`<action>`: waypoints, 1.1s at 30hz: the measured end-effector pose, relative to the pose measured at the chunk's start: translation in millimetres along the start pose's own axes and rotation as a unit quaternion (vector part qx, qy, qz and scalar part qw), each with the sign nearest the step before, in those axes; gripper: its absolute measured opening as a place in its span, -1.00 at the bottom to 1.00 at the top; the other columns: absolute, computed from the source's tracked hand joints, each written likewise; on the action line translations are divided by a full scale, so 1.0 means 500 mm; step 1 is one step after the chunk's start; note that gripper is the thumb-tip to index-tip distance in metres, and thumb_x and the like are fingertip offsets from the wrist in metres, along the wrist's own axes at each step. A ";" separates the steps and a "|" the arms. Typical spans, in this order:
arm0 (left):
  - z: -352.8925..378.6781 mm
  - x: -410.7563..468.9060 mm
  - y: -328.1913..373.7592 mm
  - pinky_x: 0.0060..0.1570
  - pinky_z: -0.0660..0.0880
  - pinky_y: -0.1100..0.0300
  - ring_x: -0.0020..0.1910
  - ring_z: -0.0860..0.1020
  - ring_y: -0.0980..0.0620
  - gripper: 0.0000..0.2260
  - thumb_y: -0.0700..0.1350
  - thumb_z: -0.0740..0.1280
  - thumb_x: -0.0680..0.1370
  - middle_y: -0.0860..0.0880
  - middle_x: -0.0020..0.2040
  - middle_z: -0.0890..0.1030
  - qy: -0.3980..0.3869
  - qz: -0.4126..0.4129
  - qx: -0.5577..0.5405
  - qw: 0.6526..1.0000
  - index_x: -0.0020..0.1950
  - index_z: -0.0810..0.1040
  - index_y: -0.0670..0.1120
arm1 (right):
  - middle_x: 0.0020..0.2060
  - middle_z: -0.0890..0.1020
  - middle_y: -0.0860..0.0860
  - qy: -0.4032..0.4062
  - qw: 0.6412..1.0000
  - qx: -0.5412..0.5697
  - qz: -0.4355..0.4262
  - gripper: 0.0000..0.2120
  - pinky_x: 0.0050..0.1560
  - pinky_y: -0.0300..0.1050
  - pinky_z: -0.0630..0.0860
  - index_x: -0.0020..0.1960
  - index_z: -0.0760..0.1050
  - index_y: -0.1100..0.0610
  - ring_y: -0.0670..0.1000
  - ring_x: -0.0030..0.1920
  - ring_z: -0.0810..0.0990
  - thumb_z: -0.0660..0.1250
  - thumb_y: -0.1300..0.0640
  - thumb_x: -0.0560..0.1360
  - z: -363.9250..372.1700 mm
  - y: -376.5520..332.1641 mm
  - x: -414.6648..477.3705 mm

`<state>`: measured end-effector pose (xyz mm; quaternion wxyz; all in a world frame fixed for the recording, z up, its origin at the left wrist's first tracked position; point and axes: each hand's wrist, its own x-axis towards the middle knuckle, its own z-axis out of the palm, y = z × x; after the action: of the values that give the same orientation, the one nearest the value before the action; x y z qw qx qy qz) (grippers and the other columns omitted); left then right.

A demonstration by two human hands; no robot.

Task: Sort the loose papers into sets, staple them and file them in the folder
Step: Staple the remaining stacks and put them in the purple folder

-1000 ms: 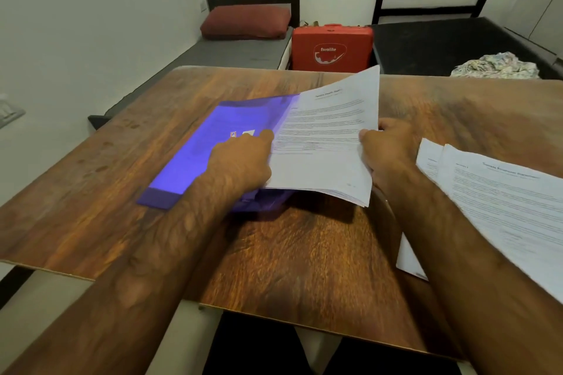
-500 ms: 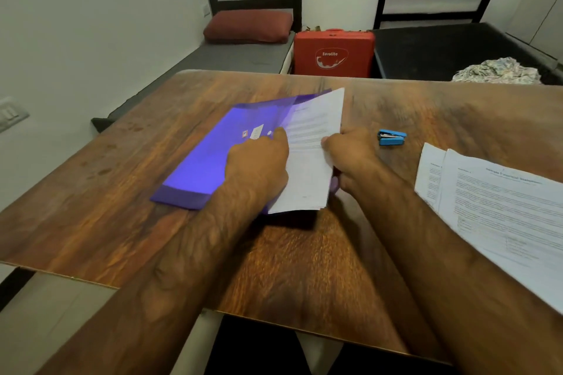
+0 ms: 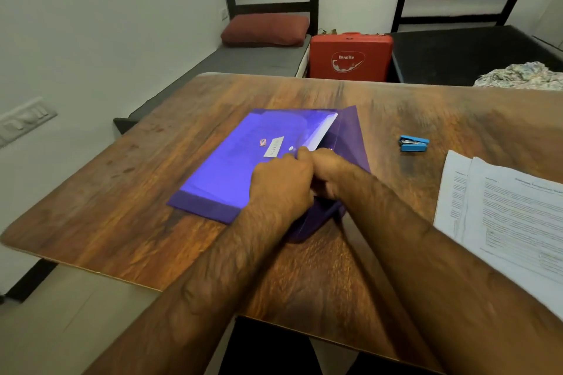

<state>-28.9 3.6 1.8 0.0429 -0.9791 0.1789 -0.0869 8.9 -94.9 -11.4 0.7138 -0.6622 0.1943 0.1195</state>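
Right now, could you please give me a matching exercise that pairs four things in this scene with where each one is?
Things:
1. folder
2. stapler
3. loose papers
4. red case

Places:
a. beyond the far edge of the table
b. at the table's right edge, untouched
c. left hand and right hand at its mouth
d. alone on the wood, between the purple item and the white sheets

Pairs: 1-c, 2-d, 3-b, 4-a
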 end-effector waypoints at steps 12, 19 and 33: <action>0.016 0.004 -0.012 -0.16 0.31 0.01 0.18 0.58 -0.18 -0.66 -0.05 0.18 0.65 -0.04 0.28 0.55 0.009 -0.025 -0.045 0.999 0.43 0.30 -0.04 | -0.36 0.72 0.14 0.116 0.971 -0.183 -0.100 -0.89 -0.23 0.16 0.73 -0.17 0.61 0.21 0.19 -0.35 0.74 0.40 0.18 0.49 -0.019 -0.011 0.016; 0.023 -0.004 -0.028 -0.16 0.30 0.02 0.23 0.58 -0.15 -0.52 -0.08 0.20 0.66 -0.03 0.37 0.50 0.010 -0.033 -0.013 0.999 0.57 0.19 -0.02 | -0.24 0.68 0.13 0.091 0.989 -0.060 -0.104 -0.70 -0.42 -0.12 0.65 -0.13 0.53 0.12 0.09 -0.35 0.68 0.25 0.49 0.56 -0.033 0.008 0.030; 0.015 -0.001 -0.030 -0.15 0.30 0.01 0.20 0.59 -0.19 -0.53 -0.11 0.18 0.66 -0.06 0.38 0.50 0.006 -0.030 -0.027 0.999 0.57 0.18 -0.06 | -0.07 0.72 0.15 0.171 0.979 0.056 -0.092 -0.77 -0.41 -0.11 0.61 0.05 0.55 0.15 0.10 -0.29 0.72 0.34 0.42 0.48 0.010 0.030 0.061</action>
<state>-23.1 18.1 -3.9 0.0129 -0.9843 0.1518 -0.0896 30.2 -91.2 -37.8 0.7138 -0.6470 0.2581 -0.0724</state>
